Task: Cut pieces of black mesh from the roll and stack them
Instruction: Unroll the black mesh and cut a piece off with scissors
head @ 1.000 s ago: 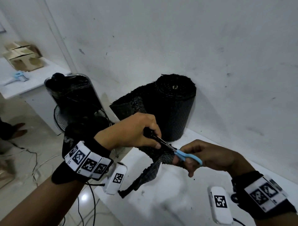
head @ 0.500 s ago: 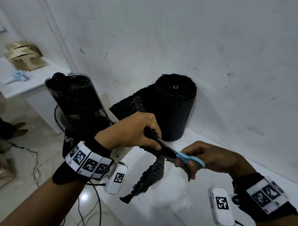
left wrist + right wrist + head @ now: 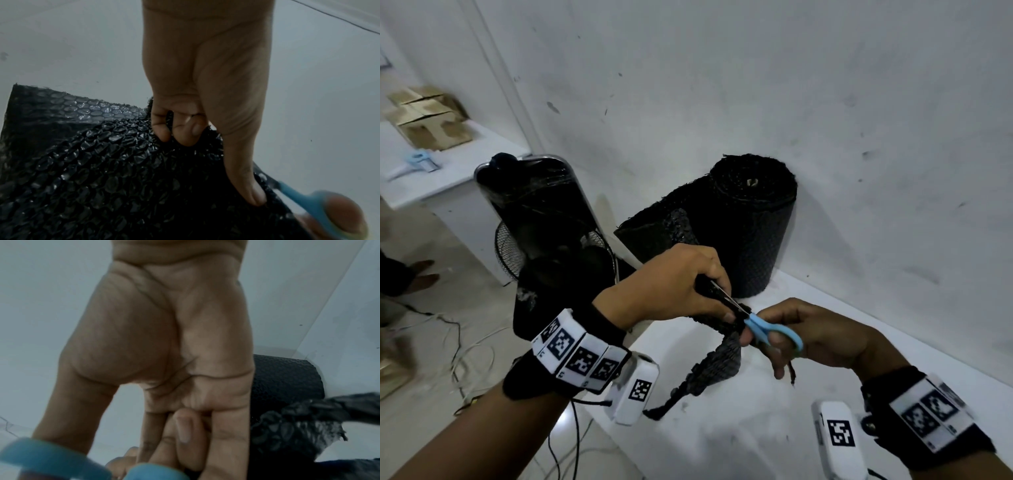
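A black mesh roll point(image 3: 750, 226) stands upright on the white table point(image 3: 739, 428) against the wall; it shows again in the right wrist view point(image 3: 285, 379). Its loose end runs forward to my left hand point(image 3: 671, 287), which grips the bunched black mesh point(image 3: 115, 170). My right hand point(image 3: 808, 335) holds blue-handled scissors point(image 3: 770, 330), the blades point(image 3: 726, 296) lying across the mesh just under my left fingers. A cut flap of mesh point(image 3: 709, 370) hangs below towards the table. The blue scissor loops point(image 3: 51, 462) appear blurred in the right wrist view.
A black fan point(image 3: 544, 233) stands off the table's left end, on the floor. Cables point(image 3: 465, 346) trail over the floor. A second white table at far left carries cardboard boxes point(image 3: 424, 120) and a small blue tool point(image 3: 417, 166). The wall rises right behind the roll.
The scissors have advanced left along the mesh towards my left hand. The hanging flap has grown longer and dropped lower. Both hands keep their grips.
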`<act>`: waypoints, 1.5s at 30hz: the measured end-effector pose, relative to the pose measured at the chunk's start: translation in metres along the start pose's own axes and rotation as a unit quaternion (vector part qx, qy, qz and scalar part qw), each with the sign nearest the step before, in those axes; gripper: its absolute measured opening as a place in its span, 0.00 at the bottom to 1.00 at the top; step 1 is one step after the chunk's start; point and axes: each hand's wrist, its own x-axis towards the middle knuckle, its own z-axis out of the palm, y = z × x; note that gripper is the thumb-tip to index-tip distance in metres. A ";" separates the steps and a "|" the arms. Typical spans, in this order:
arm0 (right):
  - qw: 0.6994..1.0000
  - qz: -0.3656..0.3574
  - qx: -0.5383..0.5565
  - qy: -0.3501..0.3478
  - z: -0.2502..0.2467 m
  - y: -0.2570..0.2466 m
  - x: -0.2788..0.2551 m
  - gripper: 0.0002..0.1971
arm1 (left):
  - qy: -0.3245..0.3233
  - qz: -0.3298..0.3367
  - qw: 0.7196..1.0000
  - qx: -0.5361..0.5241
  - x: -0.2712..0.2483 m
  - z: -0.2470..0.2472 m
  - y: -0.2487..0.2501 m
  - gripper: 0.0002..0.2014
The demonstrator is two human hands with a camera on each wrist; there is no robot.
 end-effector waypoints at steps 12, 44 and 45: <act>0.999 0.011 -0.037 0.004 -0.007 -0.011 -0.007 0.18 | -0.029 -0.024 0.999 0.012 0.001 -0.016 0.001 0.09; 0.996 0.038 -0.074 0.023 -0.004 -0.036 0.000 0.14 | -0.052 0.005 0.998 0.035 0.012 -0.011 0.008 0.10; 0.996 0.039 -0.073 0.023 -0.004 -0.036 0.000 0.14 | -0.052 0.003 0.998 0.037 0.011 -0.010 0.007 0.10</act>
